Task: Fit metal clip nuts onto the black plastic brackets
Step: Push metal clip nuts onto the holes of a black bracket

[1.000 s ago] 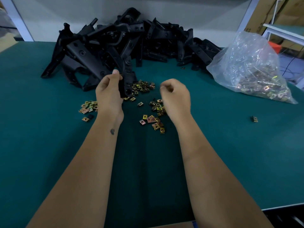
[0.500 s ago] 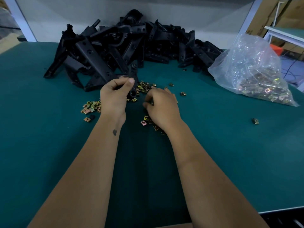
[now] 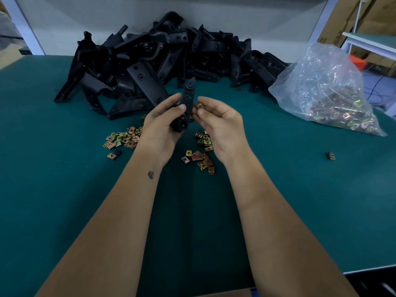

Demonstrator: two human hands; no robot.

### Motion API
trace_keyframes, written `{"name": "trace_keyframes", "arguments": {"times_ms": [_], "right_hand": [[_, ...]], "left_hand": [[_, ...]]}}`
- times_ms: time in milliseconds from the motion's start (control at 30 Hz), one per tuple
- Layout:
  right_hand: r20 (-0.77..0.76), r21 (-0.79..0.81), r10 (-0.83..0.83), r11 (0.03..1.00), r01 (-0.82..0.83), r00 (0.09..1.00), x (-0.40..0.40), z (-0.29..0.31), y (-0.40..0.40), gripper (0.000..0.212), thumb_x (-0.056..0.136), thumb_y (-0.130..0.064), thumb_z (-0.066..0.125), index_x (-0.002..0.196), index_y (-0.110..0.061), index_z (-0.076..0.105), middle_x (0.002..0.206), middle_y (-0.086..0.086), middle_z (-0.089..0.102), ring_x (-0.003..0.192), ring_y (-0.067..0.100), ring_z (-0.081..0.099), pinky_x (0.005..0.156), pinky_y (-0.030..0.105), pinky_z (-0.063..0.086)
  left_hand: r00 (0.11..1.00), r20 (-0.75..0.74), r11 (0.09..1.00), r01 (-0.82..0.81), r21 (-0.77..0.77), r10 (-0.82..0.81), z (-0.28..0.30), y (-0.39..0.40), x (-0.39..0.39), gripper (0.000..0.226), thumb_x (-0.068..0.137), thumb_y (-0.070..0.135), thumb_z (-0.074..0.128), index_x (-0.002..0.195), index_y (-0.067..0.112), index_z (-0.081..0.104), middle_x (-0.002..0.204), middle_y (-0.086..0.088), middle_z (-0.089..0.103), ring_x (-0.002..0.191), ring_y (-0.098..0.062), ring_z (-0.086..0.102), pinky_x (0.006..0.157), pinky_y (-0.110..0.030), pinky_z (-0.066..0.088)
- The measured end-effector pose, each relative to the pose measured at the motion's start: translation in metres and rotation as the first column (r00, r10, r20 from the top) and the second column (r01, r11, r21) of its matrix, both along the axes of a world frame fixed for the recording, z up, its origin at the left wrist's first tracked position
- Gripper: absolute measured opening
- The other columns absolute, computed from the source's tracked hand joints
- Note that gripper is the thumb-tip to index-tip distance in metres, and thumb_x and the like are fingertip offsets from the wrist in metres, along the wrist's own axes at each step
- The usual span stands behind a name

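Note:
My left hand grips a narrow black plastic bracket and holds it upright above the green table, its upper end pointing away from me. My right hand pinches a brass-coloured clip nut between thumb and fingertips, right beside the bracket's right edge. Whether nut and bracket touch I cannot tell. Loose clip nuts lie scattered on the table under both hands, with another cluster of clip nuts to the left.
A big heap of black brackets fills the back of the green table. A clear plastic bag of clip nuts sits at the back right. One stray nut lies alone on the right.
My right hand came up off the loose nuts with one nut pinched and moved to the bracket. My left hand turned the bracket upright.

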State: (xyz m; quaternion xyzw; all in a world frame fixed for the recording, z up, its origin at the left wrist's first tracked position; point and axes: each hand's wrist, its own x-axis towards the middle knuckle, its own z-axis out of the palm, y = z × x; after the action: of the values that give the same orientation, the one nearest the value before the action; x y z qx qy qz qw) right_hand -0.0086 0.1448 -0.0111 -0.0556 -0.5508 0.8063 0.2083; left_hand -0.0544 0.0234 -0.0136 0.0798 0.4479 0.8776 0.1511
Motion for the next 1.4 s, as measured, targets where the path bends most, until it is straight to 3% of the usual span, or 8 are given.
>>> {"name": "trace_keyframes", "arguments": {"times_ms": [267,633,800,1067,1400], "right_hand": [[-0.008,0.02,-0.014,1.0,0.014,1.0,0.0027,0.0041,-0.0031,0.023,0.087,0.014,0.059,0.096,-0.003,0.071,0.095,0.012,0.071,0.097,0.024,0.067,0.099,0.038,0.052],[0.003,-0.038,-0.014,0.999,0.014,1.0,0.0038,0.0051,0.0001,0.015,0.089,0.007,0.062,0.1,-0.002,0.069,0.089,0.011,0.069,0.077,0.015,0.067,0.073,0.024,0.055],[0.002,0.013,-0.029,1.0,0.029,1.0,0.0054,0.0047,0.0,0.017,0.09,0.004,0.063,0.093,-0.012,0.069,0.083,0.007,0.071,0.078,0.017,0.068,0.075,0.028,0.057],[-0.02,-0.041,-0.061,0.997,0.06,0.998,0.004,0.0064,-0.0021,0.015,0.09,0.009,0.061,0.096,-0.004,0.066,0.088,0.013,0.068,0.085,0.025,0.065,0.087,0.037,0.053],[0.009,-0.103,-0.063,0.993,0.064,0.998,0.0042,0.008,-0.0003,0.015,0.087,0.01,0.062,0.088,-0.004,0.066,0.081,0.011,0.069,0.074,0.019,0.067,0.07,0.025,0.055]], "left_hand": [[0.996,-0.054,0.998,0.069,0.011,-0.068,0.0003,-0.0014,0.0009,0.023,0.093,0.002,0.058,0.106,0.013,0.072,0.096,0.001,0.076,0.088,-0.007,0.07,0.068,-0.019,0.053],[0.995,-0.021,0.996,0.094,0.009,-0.094,-0.0012,-0.0006,-0.0006,0.033,0.093,0.008,0.06,0.125,0.005,0.064,0.102,-0.001,0.073,0.087,-0.007,0.068,0.066,-0.019,0.052],[0.997,-0.023,0.997,0.078,-0.014,-0.079,-0.0037,0.0005,-0.0027,0.024,0.094,0.01,0.06,0.116,0.011,0.068,0.098,0.001,0.074,0.086,-0.007,0.069,0.066,-0.02,0.052],[0.993,-0.055,0.995,0.1,-0.03,-0.102,-0.0043,0.0009,-0.0024,0.024,0.095,0.006,0.055,0.115,0.009,0.068,0.101,-0.002,0.074,0.088,-0.008,0.069,0.065,-0.019,0.052],[0.985,-0.131,0.99,0.104,-0.093,-0.115,-0.0022,0.0,0.0024,0.032,0.095,0.004,0.056,0.088,0.025,0.079,0.097,0.003,0.076,0.089,-0.006,0.07,0.069,-0.019,0.053]]}}
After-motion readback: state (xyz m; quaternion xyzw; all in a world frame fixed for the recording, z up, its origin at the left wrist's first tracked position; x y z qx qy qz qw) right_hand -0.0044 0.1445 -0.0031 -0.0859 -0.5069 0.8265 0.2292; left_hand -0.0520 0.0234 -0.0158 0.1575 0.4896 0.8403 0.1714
